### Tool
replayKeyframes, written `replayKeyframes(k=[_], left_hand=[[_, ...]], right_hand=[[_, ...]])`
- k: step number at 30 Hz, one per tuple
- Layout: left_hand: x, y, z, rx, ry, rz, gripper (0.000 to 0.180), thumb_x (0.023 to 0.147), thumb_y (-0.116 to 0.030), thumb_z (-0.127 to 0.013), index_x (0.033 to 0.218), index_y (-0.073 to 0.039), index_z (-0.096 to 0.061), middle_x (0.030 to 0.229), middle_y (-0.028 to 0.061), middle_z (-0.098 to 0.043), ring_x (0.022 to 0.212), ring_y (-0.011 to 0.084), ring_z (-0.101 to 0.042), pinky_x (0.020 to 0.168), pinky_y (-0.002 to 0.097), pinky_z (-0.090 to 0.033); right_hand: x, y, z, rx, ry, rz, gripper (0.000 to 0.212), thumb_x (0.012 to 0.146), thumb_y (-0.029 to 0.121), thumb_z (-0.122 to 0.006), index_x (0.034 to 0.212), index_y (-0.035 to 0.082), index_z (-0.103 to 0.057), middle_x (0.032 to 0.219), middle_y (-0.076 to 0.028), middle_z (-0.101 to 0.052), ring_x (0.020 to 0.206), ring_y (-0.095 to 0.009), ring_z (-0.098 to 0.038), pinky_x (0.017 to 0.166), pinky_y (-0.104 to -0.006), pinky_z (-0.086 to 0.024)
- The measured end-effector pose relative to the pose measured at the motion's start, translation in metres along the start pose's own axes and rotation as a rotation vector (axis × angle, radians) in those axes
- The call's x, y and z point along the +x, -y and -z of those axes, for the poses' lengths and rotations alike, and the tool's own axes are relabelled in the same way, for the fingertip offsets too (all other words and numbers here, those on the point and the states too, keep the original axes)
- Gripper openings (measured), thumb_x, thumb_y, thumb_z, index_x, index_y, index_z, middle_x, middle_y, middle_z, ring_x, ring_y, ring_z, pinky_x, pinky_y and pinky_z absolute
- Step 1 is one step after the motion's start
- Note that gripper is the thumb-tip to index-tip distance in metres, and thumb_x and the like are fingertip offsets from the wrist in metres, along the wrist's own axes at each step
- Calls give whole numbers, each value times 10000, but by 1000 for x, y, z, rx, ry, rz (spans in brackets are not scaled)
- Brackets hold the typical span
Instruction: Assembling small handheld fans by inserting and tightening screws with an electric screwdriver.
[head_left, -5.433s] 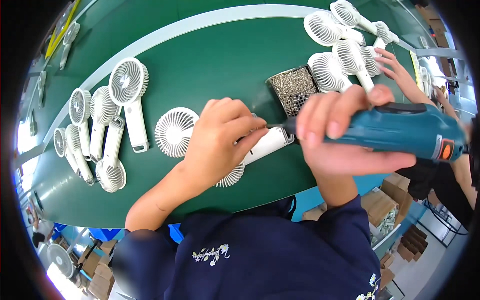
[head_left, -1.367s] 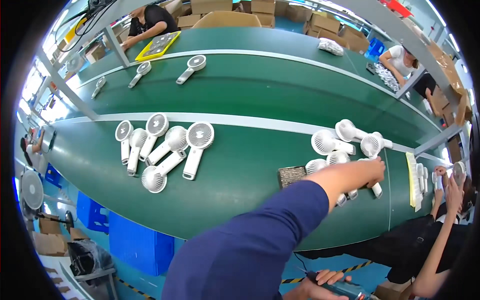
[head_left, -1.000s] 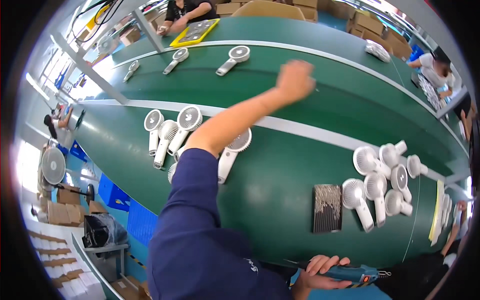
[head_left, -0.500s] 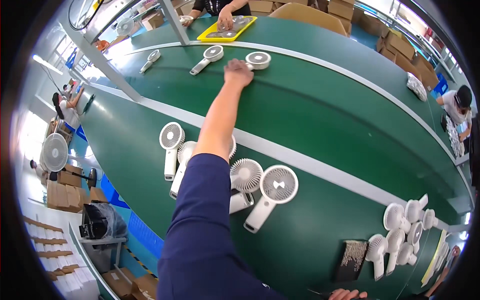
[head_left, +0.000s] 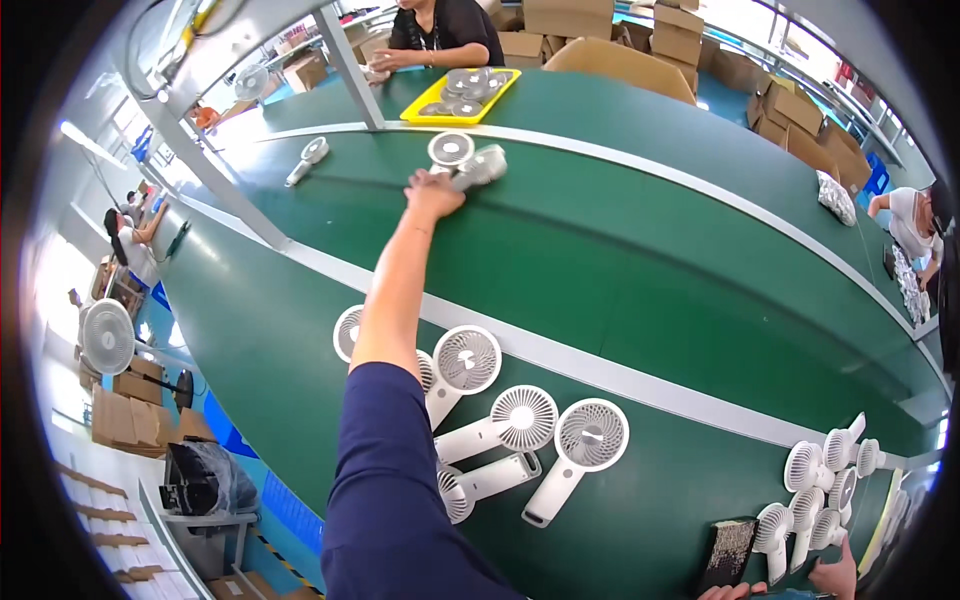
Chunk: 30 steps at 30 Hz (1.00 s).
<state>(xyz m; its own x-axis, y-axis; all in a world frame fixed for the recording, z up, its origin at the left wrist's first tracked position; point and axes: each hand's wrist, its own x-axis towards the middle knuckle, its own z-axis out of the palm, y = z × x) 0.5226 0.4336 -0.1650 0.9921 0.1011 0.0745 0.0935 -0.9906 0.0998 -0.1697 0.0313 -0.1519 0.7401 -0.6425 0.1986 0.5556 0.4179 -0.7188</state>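
My left arm, in a navy sleeve, stretches across the table. At its end my left hand (head_left: 437,193) is closed on a blurred white handheld fan (head_left: 484,168). Another handheld fan (head_left: 450,148) has its round head just above my fingers; whether its handle is also in my grip cannot be told. Farther left a third handheld fan (head_left: 306,160) lies alone. Nearer me, several white handheld fans (head_left: 590,440) lie beside and partly under my forearm. My right hand is not visible.
A white metal rail (head_left: 600,370) crosses the green table. Across it, a person works beside a yellow tray (head_left: 412,108) of round grille parts. At lower right are several fans (head_left: 800,515), a black box (head_left: 722,570) of small metal pieces, and hands (head_left: 838,575) seemingly a co-worker's.
My left hand has moved left with the right-hand fan, bringing it against the middle one. The person across has withdrawn a hand from the yellow tray. The view has shifted slightly.
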Motion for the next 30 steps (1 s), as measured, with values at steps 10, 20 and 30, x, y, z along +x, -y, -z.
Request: replayKeyframes(k=[10, 20, 30], left_hand=[[-115, -29, 24, -117, -122, -292, 275, 758, -194, -688, 1024, -126, -717, 1051, 152, -728, 1002, 304, -713, 860, 434, -576], [-508, -160, 77, -2237, 1407, -157, 522, 884, -2, -623, 1365, -18, -421, 1378, 277, -526, 1219, 414, -590, 1053, 547, -492], [-574, -147, 67, -1800, 1521, 384, 579, 937, -57, -627, 1447, 32, -368, 1412, 274, -503, 1318, 388, -521, 1095, 491, -446]], right_hand=[[-22, 25, -2, 144, 38, 6, 683, 923, 671, -499, 1226, 60, -476, 724, -86, -510, 463, -211, -455, 431, -334, -380], [-2, 31, 13, 334, 49, 42, 613, 876, 667, -583, 1095, 101, -497, 648, -36, -452, 446, -118, -389, 392, -257, -341], [51, 55, 9, -81, 358, 392, 872, 851, 827, -464, 1285, 71, -482, 727, -54, -520, 488, -177, -520, 447, -318, -444]])
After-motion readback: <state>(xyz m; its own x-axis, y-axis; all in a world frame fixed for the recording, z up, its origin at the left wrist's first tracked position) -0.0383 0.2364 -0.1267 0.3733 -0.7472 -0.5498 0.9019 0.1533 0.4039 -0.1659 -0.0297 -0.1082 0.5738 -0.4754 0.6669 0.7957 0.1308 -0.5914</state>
